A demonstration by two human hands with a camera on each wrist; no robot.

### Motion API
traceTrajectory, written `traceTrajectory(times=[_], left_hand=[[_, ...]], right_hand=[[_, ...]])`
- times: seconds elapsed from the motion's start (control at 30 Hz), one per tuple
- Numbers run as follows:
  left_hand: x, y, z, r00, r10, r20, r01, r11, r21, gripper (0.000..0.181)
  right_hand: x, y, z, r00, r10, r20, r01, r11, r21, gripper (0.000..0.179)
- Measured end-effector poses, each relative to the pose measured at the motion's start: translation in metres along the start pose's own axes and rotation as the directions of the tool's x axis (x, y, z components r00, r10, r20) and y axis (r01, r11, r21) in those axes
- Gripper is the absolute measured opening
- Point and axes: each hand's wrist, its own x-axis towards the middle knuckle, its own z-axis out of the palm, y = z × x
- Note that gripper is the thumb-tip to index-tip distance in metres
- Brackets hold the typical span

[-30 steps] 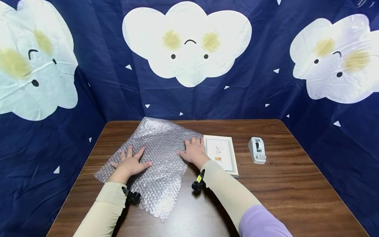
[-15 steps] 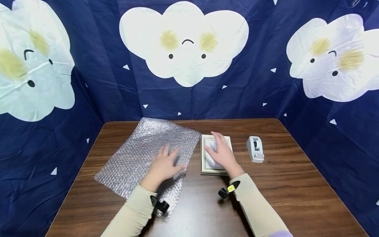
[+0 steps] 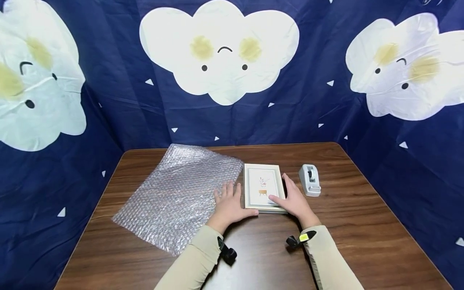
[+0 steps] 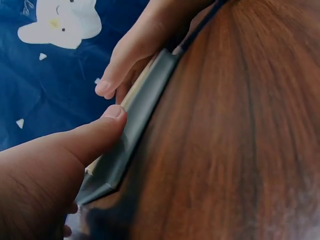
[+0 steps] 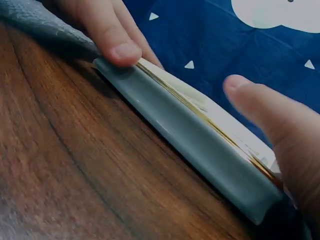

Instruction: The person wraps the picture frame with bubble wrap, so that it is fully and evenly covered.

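Note:
A picture frame [image 3: 262, 177] with a cream border and a plant-in-pot print lies flat on the table, between both hands. My left hand [image 3: 229, 206] is at its near left corner, fingers stretched out over the edge of the bubble wrap [image 3: 177, 193]. In the left wrist view the left thumb [image 4: 112, 120] touches the frame's grey-green near side [image 4: 137, 120]. The right hand [image 3: 296, 203] lies along the right side, its fingers partly hidden there. Its thumb [image 5: 245, 90] is raised over the frame's face in the right wrist view.
A white tape dispenser [image 3: 310, 181] stands to the right of the frame. The brown wooden table [image 3: 362, 225] is bordered at the back and sides by a dark blue curtain [image 3: 119, 100] with white clouds.
Both hands have left the bubble wrap and moved right, the right one first, to either side of the picture frame. The view has shifted slightly.

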Motion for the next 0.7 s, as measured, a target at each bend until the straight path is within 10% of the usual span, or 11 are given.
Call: traceTrajectory(times=[0.33, 0.7], left_hand=[[0.0031, 0.0041, 0.0092, 1.0, -0.01, 0.005, 0.009, 0.996, 0.087, 0.125], [0.0018, 0.0049, 0.0104, 1.0, -0.01, -0.02, 0.012, 0.992, 0.126, 0.122]], right_hand=[[-0.0054, 0.0093, 0.001, 0.993, -0.089, 0.079, 0.104, 0.971, -0.215, 0.116], [-0.0092, 0.0093, -0.0018, 0.985, -0.143, 0.097, 0.162, 0.963, -0.217, 0.129]])
